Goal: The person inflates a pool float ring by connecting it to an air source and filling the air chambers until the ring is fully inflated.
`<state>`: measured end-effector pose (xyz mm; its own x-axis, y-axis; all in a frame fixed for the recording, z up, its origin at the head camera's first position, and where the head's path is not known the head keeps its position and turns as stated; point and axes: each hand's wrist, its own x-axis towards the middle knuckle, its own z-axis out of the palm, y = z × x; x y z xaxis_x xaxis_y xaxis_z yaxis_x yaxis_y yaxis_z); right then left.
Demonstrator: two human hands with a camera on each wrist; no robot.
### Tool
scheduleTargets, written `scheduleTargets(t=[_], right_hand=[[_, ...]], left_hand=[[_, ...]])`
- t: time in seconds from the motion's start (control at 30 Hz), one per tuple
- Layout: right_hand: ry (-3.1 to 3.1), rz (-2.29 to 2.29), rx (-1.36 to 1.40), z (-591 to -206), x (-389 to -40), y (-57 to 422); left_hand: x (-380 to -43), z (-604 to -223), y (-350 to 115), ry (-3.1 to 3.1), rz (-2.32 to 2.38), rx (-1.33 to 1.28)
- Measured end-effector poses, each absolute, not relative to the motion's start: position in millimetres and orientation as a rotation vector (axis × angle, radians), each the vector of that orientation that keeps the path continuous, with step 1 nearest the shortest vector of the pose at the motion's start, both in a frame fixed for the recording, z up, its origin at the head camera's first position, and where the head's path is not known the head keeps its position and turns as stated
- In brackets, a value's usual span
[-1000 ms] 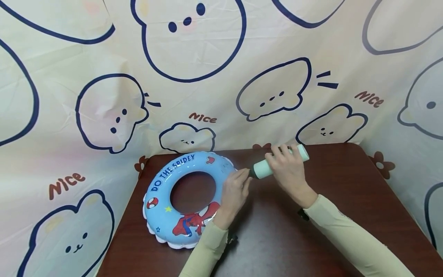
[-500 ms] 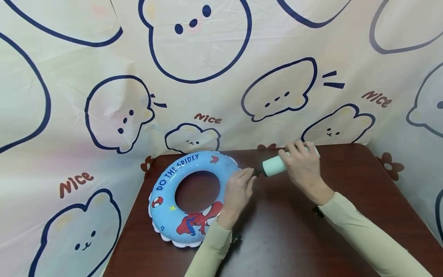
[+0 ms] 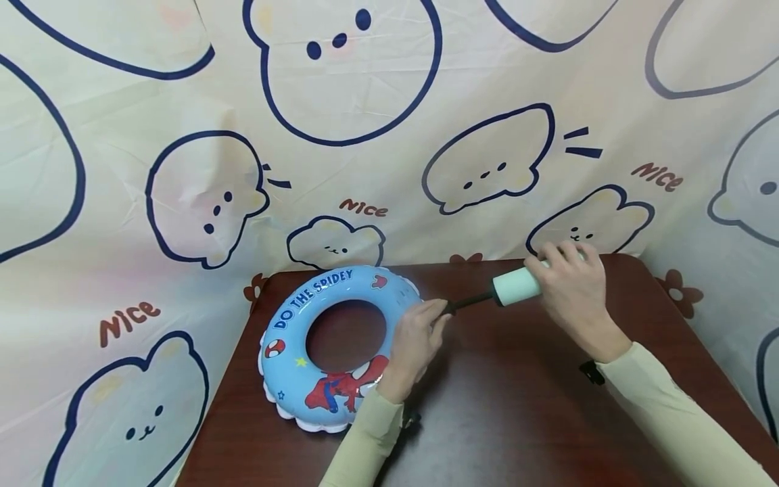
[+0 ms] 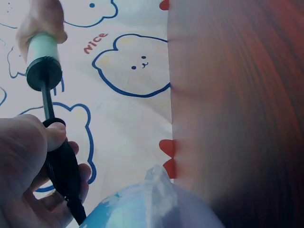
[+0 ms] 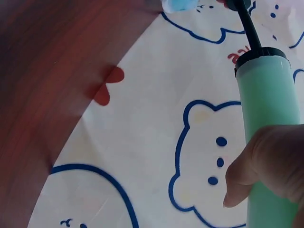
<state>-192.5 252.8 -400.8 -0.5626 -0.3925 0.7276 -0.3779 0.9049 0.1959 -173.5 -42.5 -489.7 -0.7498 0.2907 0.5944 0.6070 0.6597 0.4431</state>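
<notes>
A light-blue inflated swim ring [image 3: 282, 368] with "DO THE SPIDEY" lettering and a red-and-blue figure lies on the table. My left hand [image 3: 416, 341] overlaps the ring's right side and holds the black end piece [image 4: 64, 166] of a hand pump, fingers curled round it. From that piece a thin black rod [image 3: 475, 299] runs into the mint-green pump barrel [image 3: 516, 287], much of it exposed. My right hand [image 3: 572, 291] grips the barrel farther right; in the right wrist view its thumb wraps the green tube [image 5: 268, 95]. The black piece's lower tip is hidden behind the ring in the left wrist view.
A dark brown wooden table [image 3: 517, 419] carries everything. Behind it and at the sides hangs a pale cloth [image 3: 389, 169] printed with cartoon outlines and "Nice", reaching down to the table's back edge.
My right hand has moved right with the pump barrel, drawing it away from my left hand, and more of the black rod shows. The left hand and swim ring stay nearly in place.
</notes>
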Motion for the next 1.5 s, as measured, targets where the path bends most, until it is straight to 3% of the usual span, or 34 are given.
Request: scheduleTargets(t=[0.43,1.5], right_hand=[[-2.21,-0.046,0.483,-394,-186,280],[-2.179,-0.126,0.617,-428,-196,168]], left_hand=[[-170,-495,-49,-2.382,-0.878,-0.689],[-172,-493,-38,-2.34,-0.918,-0.657]])
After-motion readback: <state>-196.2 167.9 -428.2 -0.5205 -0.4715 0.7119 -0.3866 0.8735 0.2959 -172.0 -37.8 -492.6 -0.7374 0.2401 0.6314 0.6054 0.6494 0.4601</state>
